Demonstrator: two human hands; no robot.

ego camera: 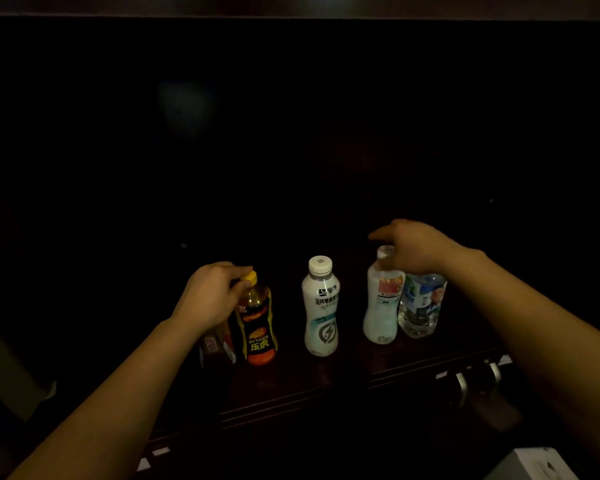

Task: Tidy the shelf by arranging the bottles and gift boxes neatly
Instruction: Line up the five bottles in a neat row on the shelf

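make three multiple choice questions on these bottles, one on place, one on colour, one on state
1. Which bottle stands at the far right of the row?
A. the orange and black bottle
B. the clear water bottle
C. the white-capped bottle

2. What colour is the cap at the left hand?
A. yellow
B. green
C. blue

3. How do the four bottles stand?
A. all upright
B. all lying flat
C. two stacked on two

Answers:
1. B: the clear water bottle is rightmost, just beside the red-labelled bottle.
2. A: the left hand holds the orange and black bottle at its yellow cap.
3. A: each bottle stands on its base on the shelf.
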